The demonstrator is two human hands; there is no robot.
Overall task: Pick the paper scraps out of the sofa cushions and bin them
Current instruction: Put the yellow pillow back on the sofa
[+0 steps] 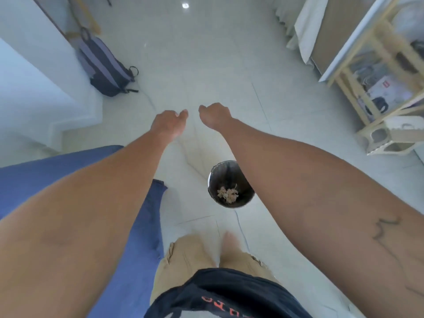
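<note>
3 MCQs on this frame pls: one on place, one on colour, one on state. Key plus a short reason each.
1. Where is the bin?
A. On the blue cushion
B. On the floor, under the right forearm
C. Against the backpack

2. What colour is the cushion at the person's left?
A. Blue
B. Red
C. Green

3. What state is the bin in?
A. Tipped over
B. Covered by a lid
C. Upright and open, with paper scraps at the bottom

Key:
1 B: the bin stands on the pale tiled floor, its right rim hidden by the forearm.
2 A: the fabric beside the left arm is plainly blue.
3 C: the view goes straight down into it, onto a clump of pale scraps.

The left hand and right hand are stretched ahead, loosely curled; nothing visible in either.
</note>
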